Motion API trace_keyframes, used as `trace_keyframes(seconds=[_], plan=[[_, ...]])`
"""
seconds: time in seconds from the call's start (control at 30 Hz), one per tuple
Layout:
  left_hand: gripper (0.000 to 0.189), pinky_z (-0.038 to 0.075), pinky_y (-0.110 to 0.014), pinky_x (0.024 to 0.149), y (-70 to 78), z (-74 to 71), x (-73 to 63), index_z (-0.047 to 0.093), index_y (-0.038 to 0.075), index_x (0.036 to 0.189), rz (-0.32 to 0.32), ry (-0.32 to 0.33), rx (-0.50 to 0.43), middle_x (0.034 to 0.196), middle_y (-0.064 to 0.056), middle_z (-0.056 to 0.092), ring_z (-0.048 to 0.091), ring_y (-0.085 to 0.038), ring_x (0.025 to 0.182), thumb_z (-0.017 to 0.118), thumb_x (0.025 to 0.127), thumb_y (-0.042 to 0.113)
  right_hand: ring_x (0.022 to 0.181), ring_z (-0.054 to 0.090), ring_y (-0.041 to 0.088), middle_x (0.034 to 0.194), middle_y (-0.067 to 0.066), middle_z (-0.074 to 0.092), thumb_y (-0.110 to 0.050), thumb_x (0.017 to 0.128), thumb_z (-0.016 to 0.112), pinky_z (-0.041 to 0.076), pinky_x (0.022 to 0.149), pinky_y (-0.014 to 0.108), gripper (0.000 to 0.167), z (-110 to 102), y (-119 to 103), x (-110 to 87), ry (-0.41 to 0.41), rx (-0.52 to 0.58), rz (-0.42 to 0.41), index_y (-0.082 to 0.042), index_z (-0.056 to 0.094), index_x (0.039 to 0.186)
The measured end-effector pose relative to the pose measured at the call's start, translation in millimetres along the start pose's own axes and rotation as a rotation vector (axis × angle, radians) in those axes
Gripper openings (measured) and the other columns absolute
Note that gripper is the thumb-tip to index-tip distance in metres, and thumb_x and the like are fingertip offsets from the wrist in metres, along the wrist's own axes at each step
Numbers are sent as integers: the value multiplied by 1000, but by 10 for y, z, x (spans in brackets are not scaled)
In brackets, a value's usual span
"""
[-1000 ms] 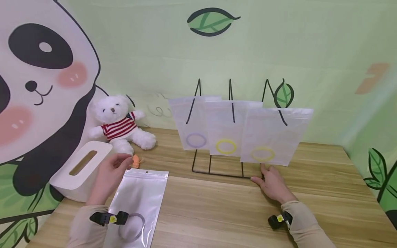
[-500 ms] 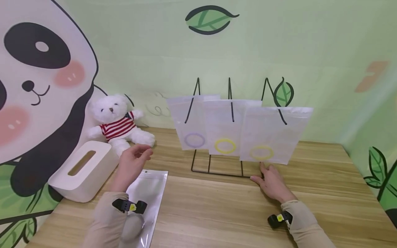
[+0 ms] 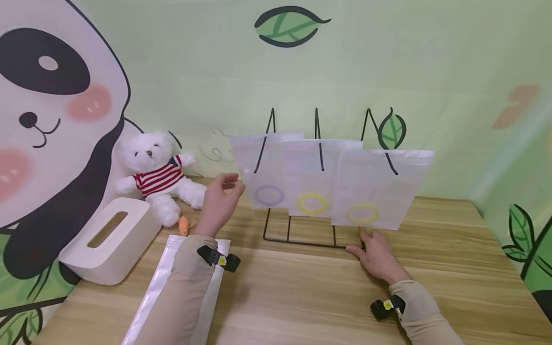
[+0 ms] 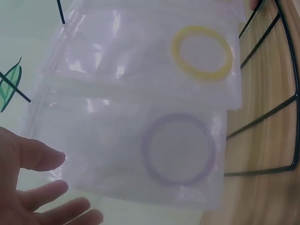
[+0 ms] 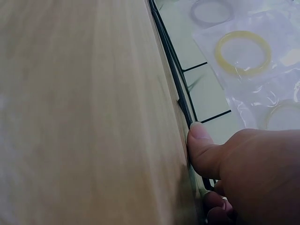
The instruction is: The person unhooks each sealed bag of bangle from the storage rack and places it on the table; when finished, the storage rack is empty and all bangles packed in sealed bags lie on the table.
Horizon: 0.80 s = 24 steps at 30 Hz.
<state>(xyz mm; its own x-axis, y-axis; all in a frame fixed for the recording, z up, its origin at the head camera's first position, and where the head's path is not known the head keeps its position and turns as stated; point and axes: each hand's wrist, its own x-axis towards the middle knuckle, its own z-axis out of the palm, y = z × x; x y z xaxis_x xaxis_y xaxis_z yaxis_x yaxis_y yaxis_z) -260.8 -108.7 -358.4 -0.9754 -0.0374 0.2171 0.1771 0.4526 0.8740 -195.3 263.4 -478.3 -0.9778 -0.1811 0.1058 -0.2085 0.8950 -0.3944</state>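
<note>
A black wire rack [image 3: 297, 242] stands on the table. From its hooks hang three translucent zip bags: a left bag [image 3: 250, 163] with a purple ring [image 4: 145, 150], a middle bag [image 3: 299, 167] with a yellow ring [image 4: 176, 49], and a right bag [image 3: 371, 177] with a pale yellow ring [image 3: 348, 213]. My left hand [image 3: 220, 203] is raised just left of the left bag, fingers loosely bent and holding nothing. At the rack's front right corner, my right hand [image 3: 378, 258] grips the base wire, thumb on top and fingers partly hidden.
Another zip bag [image 3: 160, 273] lies on the table, partly covered by my left sleeve. Behind it is a small orange carrot-shaped piece [image 3: 183, 225]. A white tissue box [image 3: 142, 230] and a white teddy bear [image 3: 151, 153] in a striped shirt stand at the left.
My left hand has moved right and away from me, from above the lying bag and carrot-shaped piece to beside the left hanging bag. My right hand has stayed at the rack's corner.
</note>
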Motion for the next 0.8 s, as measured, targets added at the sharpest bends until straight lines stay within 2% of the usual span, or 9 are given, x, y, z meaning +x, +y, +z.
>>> trace_keyframes(seconds=[0.2,0.47,0.6,0.8], plan=[[45,42,-47,99,-47,111,69,51,1,133,-44,20,-20,134,-18,52,47,-33,124,62,94,21,67,37,20,83,13,47,-35,96,60,32,56,30,73,12,11,9,2,7,4,18,33,140],[49,46,-44,95,-130,158,108,49,1,134,-56,42,-80,132,-17,54,51,-32,121,64,91,18,66,36,20,81,12,47,-37,96,60,32,55,30,74,14,20,13,6,-5,4,17,34,140],[50,46,-43,96,-138,161,120,47,1,137,-16,49,-122,133,-16,54,52,-31,122,63,93,17,68,39,21,85,15,49,-38,96,60,34,57,31,75,18,17,15,5,-8,8,17,35,140],[48,43,-45,99,-91,157,120,46,-2,137,87,81,-192,130,-18,55,54,-32,118,62,94,10,71,42,22,90,19,51,-37,95,61,38,60,34,74,21,18,4,11,-9,5,19,36,138]])
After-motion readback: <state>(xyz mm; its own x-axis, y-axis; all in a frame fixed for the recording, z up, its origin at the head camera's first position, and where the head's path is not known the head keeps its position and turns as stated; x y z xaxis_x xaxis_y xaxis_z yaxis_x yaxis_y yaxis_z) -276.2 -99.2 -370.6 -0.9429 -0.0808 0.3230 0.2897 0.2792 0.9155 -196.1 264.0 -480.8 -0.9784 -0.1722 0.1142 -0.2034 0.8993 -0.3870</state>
